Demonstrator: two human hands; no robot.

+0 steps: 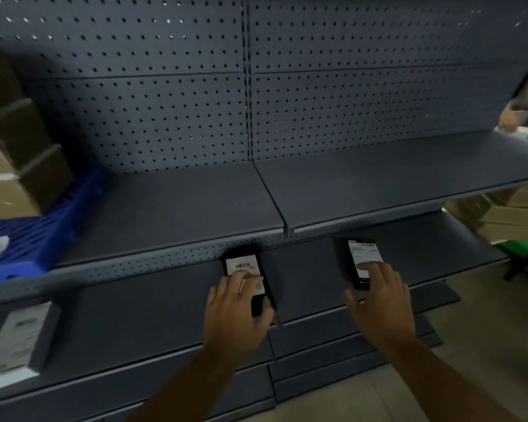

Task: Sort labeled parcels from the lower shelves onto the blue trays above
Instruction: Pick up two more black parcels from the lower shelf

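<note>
While my left hand grasped one black labeled parcel on the lower shelf, my right hand, fingers spread and unclenched, touched another parcel near its back edge.

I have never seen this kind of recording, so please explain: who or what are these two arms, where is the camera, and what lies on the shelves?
There is no machine here. A person wears one camera on the head, looking forward and down, so you see that person's own arms. The left hand closes around a small dark parcel with a white barcode label on a lower shelf. The right hand touches a second labeled dark parcel with its fingertips, not yet gripping it. A third parcel with a white label lies at far left. Above, at the left, a blue tray carries brown cardboard boxes.
</note>
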